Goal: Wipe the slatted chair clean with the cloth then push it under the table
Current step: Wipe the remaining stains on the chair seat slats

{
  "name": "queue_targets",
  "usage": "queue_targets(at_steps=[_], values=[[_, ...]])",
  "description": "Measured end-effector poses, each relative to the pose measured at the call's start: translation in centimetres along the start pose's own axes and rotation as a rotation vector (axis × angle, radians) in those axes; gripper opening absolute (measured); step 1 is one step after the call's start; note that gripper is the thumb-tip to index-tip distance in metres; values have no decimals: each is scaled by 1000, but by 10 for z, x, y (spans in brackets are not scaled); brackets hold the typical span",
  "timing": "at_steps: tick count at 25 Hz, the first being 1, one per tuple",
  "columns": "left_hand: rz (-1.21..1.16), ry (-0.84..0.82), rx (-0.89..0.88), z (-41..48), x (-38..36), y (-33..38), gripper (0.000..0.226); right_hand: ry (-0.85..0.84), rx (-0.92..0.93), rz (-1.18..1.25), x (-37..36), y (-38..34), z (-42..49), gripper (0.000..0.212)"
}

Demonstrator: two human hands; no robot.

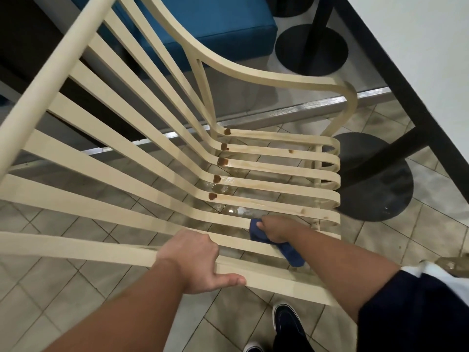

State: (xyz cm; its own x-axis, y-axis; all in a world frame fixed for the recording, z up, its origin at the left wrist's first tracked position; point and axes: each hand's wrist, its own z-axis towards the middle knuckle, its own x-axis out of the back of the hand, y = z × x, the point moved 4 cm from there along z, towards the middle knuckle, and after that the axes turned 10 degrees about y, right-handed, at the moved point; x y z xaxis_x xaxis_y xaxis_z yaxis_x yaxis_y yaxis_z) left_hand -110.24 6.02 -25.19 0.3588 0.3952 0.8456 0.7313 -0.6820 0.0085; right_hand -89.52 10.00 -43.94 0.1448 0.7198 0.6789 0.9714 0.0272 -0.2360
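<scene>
Cream slatted chair (266,171) fills the frame centre, beside the white counter (418,47) at upper right; brown spots (222,161) line the seat bend. Right hand (275,228) clutches the blue cloth (256,231) against a seat slat, lower centre. Left hand (195,260) grips the nearest slat.

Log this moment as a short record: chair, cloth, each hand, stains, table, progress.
chair: cream slatted wooden chair, standing on beige floor tiles, beside the table
cloth: dark blue cloth, bunched against a near seat slat
right hand: right hand grips the cloth on that slat
left hand: left hand grips the chair's nearest side rail
stains: brown stains at the bend of five farther slats, not yet wiped
table: white table with black edge, on a round black pedestal base
progress: wiping under way; chair not under the table
</scene>
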Motion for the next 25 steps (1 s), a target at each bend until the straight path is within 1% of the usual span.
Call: queue_targets(at_steps=[3,5,7,10,12,16,18,20,22,25], values=[[-16,-15,12,1,0,0,108,94,42,-52,-2,-27,7,36],[-30,-13,15,2,-1,-1,109,167,49,-37,-2,-28,6,36],[-37,-11,14,2,-3,-2,110,197,49,16,-3,-21,0,37],[-37,-17,15,0,-3,-1,109,147,50,49,-5,2,-8,36],[-37,-15,18,1,-1,-2,110,110,32,19,-4,30,-20,36],[-47,-1,7,2,-2,-2,105,69,-150,22,-12,107,-51,31],[-51,2,1,2,-3,-1,101,58,-215,33,-14,127,-58,38],[-50,8,-7,1,-3,-1,100,20,-235,28,-8,124,-57,44],[-39,13,-16,1,-4,0,101,-10,-235,6,-2,105,-52,44],[-28,26,-18,1,-4,-1,102,49,-186,2,-1,74,-40,41]])
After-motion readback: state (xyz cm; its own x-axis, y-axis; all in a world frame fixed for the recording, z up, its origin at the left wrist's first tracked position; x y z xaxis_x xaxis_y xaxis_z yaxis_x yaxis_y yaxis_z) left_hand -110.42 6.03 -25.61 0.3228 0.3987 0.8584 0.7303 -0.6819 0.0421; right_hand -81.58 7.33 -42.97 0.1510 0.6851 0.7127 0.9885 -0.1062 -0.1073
